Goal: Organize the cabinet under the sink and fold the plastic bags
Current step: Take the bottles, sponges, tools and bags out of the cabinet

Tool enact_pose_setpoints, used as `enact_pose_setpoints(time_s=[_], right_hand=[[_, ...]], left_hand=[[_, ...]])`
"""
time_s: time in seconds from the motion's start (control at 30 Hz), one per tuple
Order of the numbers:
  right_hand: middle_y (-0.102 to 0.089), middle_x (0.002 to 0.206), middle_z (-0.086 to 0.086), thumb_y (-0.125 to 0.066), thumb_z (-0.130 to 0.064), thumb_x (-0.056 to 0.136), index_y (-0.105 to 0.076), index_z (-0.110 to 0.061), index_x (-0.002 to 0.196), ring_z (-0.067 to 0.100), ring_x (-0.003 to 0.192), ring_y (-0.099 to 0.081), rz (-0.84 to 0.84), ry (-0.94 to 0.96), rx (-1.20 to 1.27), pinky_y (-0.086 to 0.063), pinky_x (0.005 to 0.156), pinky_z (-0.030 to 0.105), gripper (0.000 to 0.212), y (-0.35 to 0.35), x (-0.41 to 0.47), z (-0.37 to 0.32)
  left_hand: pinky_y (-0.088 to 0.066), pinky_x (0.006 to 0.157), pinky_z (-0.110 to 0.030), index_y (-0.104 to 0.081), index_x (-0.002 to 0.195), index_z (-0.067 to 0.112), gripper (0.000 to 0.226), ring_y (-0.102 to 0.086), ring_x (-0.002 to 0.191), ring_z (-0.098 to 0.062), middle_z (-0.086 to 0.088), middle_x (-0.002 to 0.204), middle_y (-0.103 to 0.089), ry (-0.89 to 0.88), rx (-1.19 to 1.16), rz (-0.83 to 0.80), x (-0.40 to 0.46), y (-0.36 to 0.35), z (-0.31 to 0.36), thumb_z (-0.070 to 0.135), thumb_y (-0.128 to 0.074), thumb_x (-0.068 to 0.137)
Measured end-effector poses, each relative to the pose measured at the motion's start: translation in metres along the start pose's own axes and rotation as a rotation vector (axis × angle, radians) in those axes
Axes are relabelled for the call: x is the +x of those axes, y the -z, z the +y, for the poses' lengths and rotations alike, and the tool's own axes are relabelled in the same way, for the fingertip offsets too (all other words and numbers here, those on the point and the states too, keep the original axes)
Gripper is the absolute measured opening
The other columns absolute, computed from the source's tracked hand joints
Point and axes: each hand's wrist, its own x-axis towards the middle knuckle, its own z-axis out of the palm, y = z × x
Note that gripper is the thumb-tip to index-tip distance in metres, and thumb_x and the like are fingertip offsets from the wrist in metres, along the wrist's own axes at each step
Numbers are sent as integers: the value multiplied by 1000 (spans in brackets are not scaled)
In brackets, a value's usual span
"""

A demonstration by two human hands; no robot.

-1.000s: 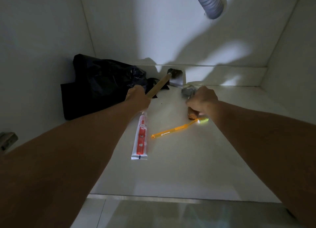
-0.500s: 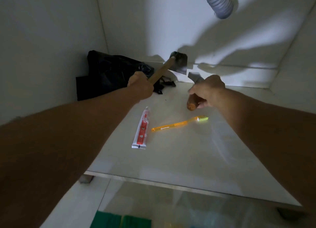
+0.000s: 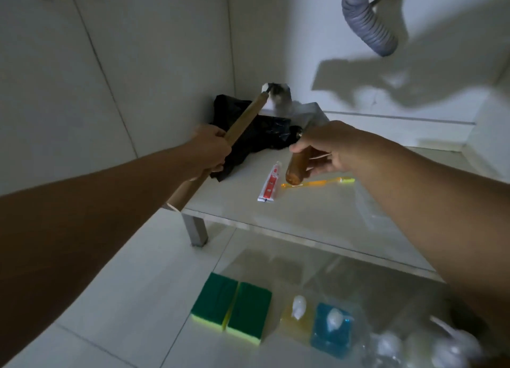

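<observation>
My left hand (image 3: 210, 150) grips the long wooden handle of a hammer (image 3: 242, 125), its metal head raised near the cabinet's back corner. My right hand (image 3: 328, 147) holds a second tool by its short brown wooden handle (image 3: 296, 166); its metal blade (image 3: 310, 115) points toward the back wall. A crumpled black plastic bag (image 3: 248, 141) lies in the back left corner of the cabinet floor (image 3: 317, 216). In front of it lie a red and white tube (image 3: 270, 184) and an orange toothbrush (image 3: 317, 182).
A grey corrugated drain hose (image 3: 367, 22) hangs at the top right. On the tiled floor in front of the cabinet sit two green sponges (image 3: 231, 304), a yellow packet (image 3: 296, 319), a blue packet (image 3: 332, 330) and clear plastic items (image 3: 414, 345). A metal cabinet leg (image 3: 194, 229) stands at the front left.
Both hands have drawn back and up out of the cabinet with the two tools. The view has pulled away, so the floor items in front have come into sight.
</observation>
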Motion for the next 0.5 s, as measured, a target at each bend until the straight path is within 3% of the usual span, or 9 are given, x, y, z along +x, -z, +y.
enact_pose_setpoints(time_s=[0.13, 0.33, 0.5], right_hand=[[-61, 99, 15, -72, -2, 85, -54, -7, 112, 27, 84, -65, -87, 39, -3, -61, 55, 40, 33, -40, -48, 13], [-61, 103, 19, -76, -5, 81, -55, -3, 109, 34, 94, -65, -183, -73, -76, -59, 61, 41, 35, -108, -108, 31], [-63, 105, 20, -77, -7, 79, -54, -2, 110, 34, 91, -66, -268, -139, -148, -61, 66, 40, 39, -159, -135, 62]], left_hand=[[-59, 77, -37, -57, 109, 17, 21, -61, 82, -23, -10, 93, -60, 3, -30, 19, -55, 33, -41, 5, -56, 92], [-58, 82, -47, -57, 113, 17, 27, -63, 81, -25, -9, 93, -61, 39, -56, 31, -117, 69, -93, 4, -57, 90], [-57, 80, -51, -53, 104, 21, 23, -62, 80, -29, -8, 88, -60, 44, -71, 42, -152, 88, -140, 3, -57, 90]])
